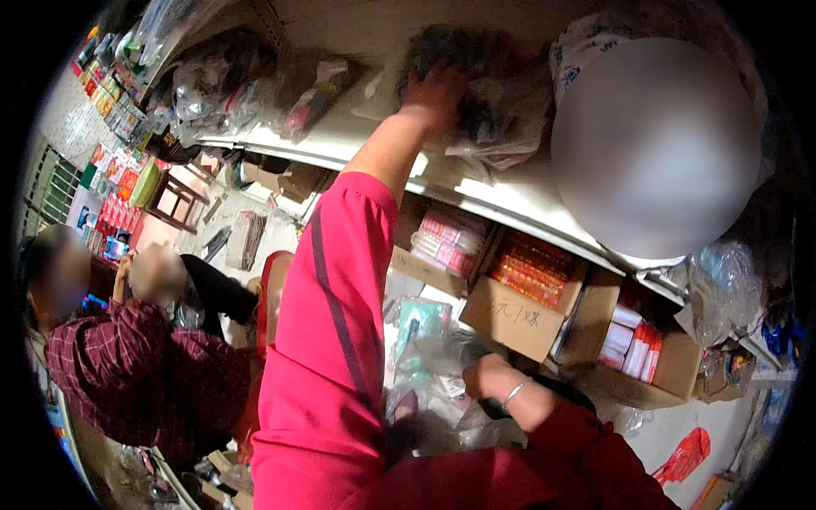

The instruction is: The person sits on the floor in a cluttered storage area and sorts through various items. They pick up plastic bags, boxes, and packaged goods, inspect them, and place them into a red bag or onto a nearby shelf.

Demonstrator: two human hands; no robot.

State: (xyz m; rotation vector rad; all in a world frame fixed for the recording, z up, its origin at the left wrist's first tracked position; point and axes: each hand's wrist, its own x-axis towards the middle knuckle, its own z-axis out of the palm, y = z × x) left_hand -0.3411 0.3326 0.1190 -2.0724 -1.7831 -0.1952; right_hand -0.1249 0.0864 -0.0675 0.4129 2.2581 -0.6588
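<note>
My left arm, in a bright pink-red sleeve, reaches up to a pale shelf [361,140]. There my left hand [433,93] lies on a dark bundle [489,85] in clear plastic, its fingers apart and slightly blurred. Lower down, beside the open boxes, my right hand [493,378] wears a silver bracelet and has its fingers closed on a clear plastic bag [438,357]. Pale green packets show in or behind that bag; its contents are partly blurred. Against the bundle's right side lies crumpled clear plastic [518,119].
Below the shelf stand a carton of red-gold packets [535,272] and a carton of red-and-white rolls [629,344]. More bagged goods [208,89] lie along the shelf. A person in a checked shirt [127,365] is at left, near a wooden stool [177,202]. A red bag [684,455] lies at lower right.
</note>
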